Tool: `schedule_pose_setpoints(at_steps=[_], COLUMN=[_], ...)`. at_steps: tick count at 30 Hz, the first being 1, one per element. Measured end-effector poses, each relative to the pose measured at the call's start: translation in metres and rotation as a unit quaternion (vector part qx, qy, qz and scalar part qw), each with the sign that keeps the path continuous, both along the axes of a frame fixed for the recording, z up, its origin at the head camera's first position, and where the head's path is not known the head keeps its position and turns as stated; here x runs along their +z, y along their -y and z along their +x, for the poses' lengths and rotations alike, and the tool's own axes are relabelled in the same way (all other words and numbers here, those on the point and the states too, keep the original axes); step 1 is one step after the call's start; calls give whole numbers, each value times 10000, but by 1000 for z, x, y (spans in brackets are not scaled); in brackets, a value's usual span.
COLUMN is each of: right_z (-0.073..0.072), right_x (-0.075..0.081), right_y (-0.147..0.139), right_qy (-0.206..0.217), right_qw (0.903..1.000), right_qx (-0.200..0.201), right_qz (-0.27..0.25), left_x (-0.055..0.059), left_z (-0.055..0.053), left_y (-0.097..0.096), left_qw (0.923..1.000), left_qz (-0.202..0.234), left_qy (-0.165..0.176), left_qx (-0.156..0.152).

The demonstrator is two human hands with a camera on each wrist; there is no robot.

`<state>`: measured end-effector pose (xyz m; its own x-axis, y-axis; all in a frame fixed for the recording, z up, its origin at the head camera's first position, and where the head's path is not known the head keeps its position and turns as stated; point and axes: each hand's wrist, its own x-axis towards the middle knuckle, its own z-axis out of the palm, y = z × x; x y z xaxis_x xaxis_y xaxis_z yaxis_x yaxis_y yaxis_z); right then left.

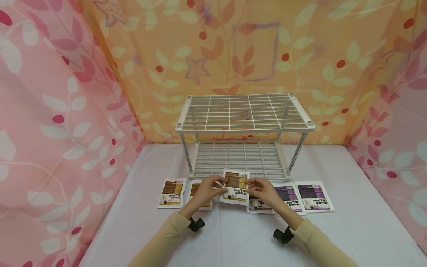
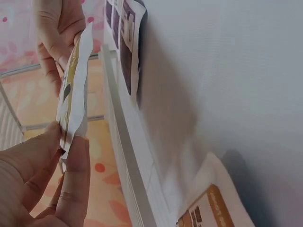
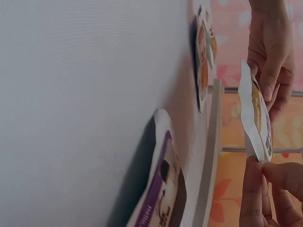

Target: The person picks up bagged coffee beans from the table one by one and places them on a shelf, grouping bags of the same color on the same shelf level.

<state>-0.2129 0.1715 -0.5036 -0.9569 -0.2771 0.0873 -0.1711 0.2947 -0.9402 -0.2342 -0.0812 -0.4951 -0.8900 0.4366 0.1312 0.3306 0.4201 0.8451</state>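
Observation:
A white food pouch [image 1: 236, 187] with a brown and yellow label is held up in front of the rack. At its left edge my left hand [image 1: 209, 188] pinches it between thumb and fingers. My right hand [image 1: 261, 190] pinches the opposite edge. Both wrist views show the pouch [image 2: 75, 90] side-on, raised off the table, its white back [image 3: 248, 113] facing the tabletop. Below my right hand lies a purple-labelled pouch [image 1: 259, 205], partly hidden by it. Another brown-labelled pouch [image 1: 204, 204] lies partly covered by my left hand.
A white two-tier wire rack [image 1: 245, 111] stands behind my hands, its lower shelf [image 1: 237, 159] close to the table. One brown-labelled pouch [image 1: 171, 193] lies at far left; purple-labelled pouches [image 1: 289, 197] lie at right. Patterned cloth walls [image 1: 150, 55] surround the white table [image 1: 233, 241].

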Motion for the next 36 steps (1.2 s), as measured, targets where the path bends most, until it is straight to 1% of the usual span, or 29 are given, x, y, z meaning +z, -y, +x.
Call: schedule_pose_setpoints(at_steps=[1, 5, 10, 13, 15, 20, 28, 33, 36], right_z=[-2, -1, -1, -1, -1, 0, 3, 7, 13], right_x=[-2, 5, 16, 21, 23, 30, 43, 52, 62], right_y=[-2, -8, -12, -15, -18, -24, -33, -35, -32], right_qy=[-2, -135, -498, -687, -687, -715, -967, -1227, -1551], right_qw=[10000, 9995, 9974, 9955, 9949, 9944, 9918, 9873, 9824], right_qx=[-45, -281, -507, -641, -723, -724, -692, -766, -902], right_qz=[7, 11, -143, -123, -118, -273, -463, -650, -526], left_x=[0, 4, 12, 16, 18, 23, 40, 48, 51], left_z=[0, 1, 3, 4, 5, 5, 8, 9, 8], left_y=[-1, -8, -18, -23, -26, -32, -41, -47, -51], left_qw=[10000, 9994, 9973, 9960, 9954, 9947, 9913, 9888, 9872], left_qz=[28, 152, 349, 365, 350, 351, 364, 450, 416], left_qy=[-56, -305, -652, -815, -889, -962, -1254, -1404, -1520], left_qx=[7, 41, -13, -55, -67, -85, -158, -254, -262])
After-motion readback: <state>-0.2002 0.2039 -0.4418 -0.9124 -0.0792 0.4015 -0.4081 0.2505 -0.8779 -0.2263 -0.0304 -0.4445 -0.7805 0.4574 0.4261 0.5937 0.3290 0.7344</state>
